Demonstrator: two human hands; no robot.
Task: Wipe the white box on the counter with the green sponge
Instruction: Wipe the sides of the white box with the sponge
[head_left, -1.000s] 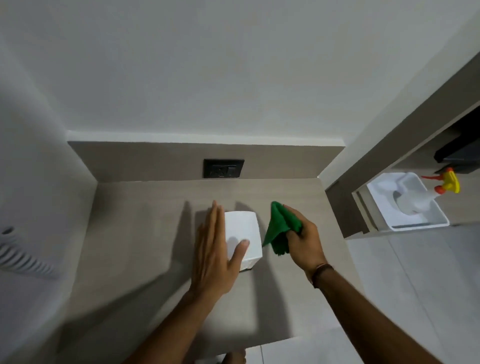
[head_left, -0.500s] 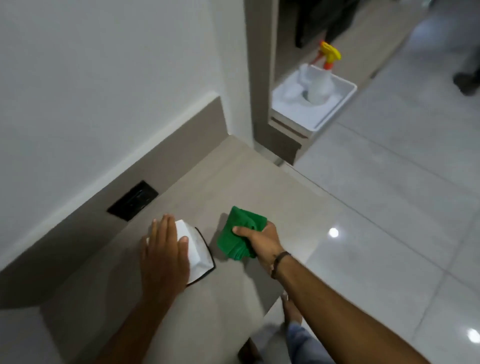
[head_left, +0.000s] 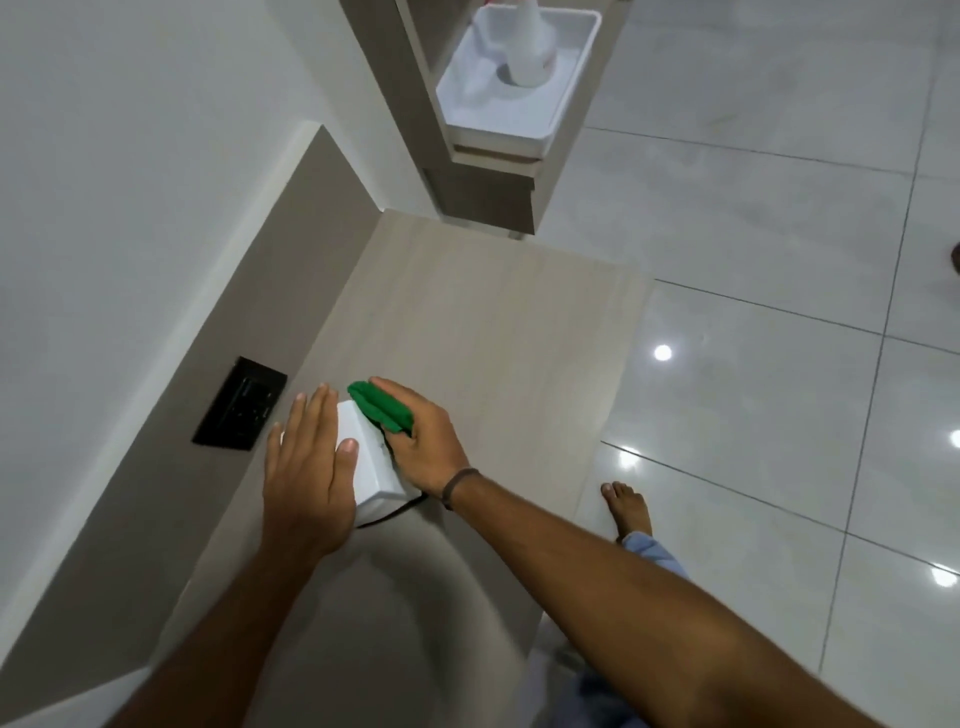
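Observation:
The white box (head_left: 371, 467) stands on the light wooden counter (head_left: 483, 322), close to the wall. My left hand (head_left: 306, 467) lies flat on the box's left side and top, thumb across its upper face, holding it steady. My right hand (head_left: 428, 441) grips the folded green sponge (head_left: 379, 408) and presses it against the box's right upper edge. Both hands hide much of the box. A thin dark cord shows at the box's base.
A black wall socket (head_left: 240, 410) sits in the brown backsplash left of the box. Beyond the counter's far end, a white tray (head_left: 566, 88) with a white bottle (head_left: 530, 47) rests on a lower shelf. My bare foot (head_left: 626, 506) stands on the glossy tiled floor at right.
My right hand has brought the green sponge from beside the box onto its right upper edge. The view has swung further right and down. My left hand stays on the box.

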